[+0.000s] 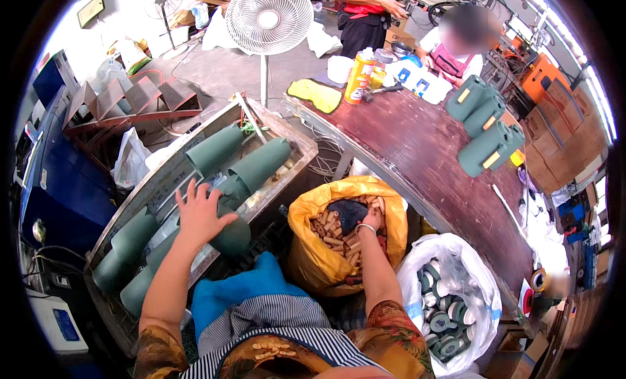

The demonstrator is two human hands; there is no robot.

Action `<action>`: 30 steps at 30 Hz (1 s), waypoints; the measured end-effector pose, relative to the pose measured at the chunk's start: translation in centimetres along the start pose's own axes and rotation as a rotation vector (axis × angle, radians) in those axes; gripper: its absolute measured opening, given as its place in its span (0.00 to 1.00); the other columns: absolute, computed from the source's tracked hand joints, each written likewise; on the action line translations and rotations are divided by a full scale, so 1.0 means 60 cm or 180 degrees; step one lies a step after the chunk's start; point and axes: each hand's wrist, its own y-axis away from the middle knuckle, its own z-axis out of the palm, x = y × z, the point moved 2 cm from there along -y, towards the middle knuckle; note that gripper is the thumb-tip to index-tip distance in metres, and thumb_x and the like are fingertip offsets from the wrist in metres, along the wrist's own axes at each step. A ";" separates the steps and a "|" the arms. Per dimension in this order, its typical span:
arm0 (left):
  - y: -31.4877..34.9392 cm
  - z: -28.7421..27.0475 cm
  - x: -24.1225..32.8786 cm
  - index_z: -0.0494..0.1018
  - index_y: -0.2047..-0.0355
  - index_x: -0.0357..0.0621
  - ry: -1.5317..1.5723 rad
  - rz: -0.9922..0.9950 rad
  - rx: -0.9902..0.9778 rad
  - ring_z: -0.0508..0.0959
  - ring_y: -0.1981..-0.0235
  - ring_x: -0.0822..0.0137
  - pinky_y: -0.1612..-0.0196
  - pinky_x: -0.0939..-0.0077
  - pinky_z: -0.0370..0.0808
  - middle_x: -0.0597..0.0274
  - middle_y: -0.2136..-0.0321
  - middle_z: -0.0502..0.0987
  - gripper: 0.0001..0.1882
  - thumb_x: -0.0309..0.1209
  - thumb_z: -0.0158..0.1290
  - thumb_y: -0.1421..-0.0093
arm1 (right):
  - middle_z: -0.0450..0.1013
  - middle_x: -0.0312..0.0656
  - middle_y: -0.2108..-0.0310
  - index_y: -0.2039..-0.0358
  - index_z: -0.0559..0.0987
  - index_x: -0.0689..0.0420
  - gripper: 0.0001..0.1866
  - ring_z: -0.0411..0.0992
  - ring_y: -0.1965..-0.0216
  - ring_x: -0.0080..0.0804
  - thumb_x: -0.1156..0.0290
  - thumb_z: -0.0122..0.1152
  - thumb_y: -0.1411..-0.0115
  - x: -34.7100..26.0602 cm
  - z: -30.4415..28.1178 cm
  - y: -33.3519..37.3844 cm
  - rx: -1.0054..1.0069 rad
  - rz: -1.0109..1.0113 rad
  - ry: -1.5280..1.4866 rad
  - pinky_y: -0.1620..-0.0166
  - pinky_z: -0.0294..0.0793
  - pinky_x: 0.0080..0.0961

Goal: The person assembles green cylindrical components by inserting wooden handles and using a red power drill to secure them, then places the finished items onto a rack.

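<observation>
My left hand (201, 212) is open with its fingers spread, over a long trough (302, 158) of dark green cylinders. The closest green cylinder (233, 239) lies by its thumb; I cannot tell whether they touch. More cylinders, such as one at the far end (261, 165) and one at the near left (124, 245), lie tilted in the trough. My right hand (370, 220) reaches into a yellow sack (306, 265) filled with short tan wooden pegs (329, 232). Beside its fingers sits a dark cloth-like piece (349, 212). The fingertips are partly hidden among the pegs.
A white plastic bag (486, 294) of green-and-white round parts stands right of the sack. On the dark red table (417, 137) are green cylinders (486, 147), an orange can (359, 75) and a yellow cloth (314, 95). A fan (268, 20) stands ahead. Two people are beyond the table.
</observation>
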 end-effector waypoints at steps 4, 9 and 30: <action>-0.056 0.027 -0.006 0.73 0.56 0.43 -0.0161 -0.0117 -0.0437 0.68 0.43 0.53 0.41 0.48 0.60 0.58 0.51 0.72 0.28 0.51 0.61 0.49 | 0.72 0.36 0.69 0.59 0.73 0.54 0.11 0.71 0.75 0.27 0.62 0.48 0.35 -0.086 -0.047 0.082 -0.1285 0.0049 -0.1690 0.83 0.64 0.24; 0.045 -0.032 0.029 0.71 0.62 0.41 0.0172 0.0517 0.0743 0.70 0.47 0.54 0.43 0.53 0.62 0.59 0.52 0.72 0.20 0.41 0.61 0.48 | 0.72 0.38 0.61 0.58 0.74 0.60 0.11 0.71 0.59 0.27 0.66 0.49 0.33 -0.191 -0.095 0.365 -0.2753 -0.1168 -0.1743 0.55 0.71 0.25; 0.369 -0.198 0.155 0.70 0.65 0.45 0.1455 0.1814 0.2061 0.67 0.41 0.46 0.35 0.44 0.49 0.54 0.48 0.72 0.15 0.38 0.59 0.48 | 0.72 0.38 0.52 0.60 0.78 0.51 0.15 0.64 0.41 0.43 0.57 0.58 0.43 -0.279 -0.163 0.684 -0.2198 -0.5897 0.1250 0.37 0.45 0.65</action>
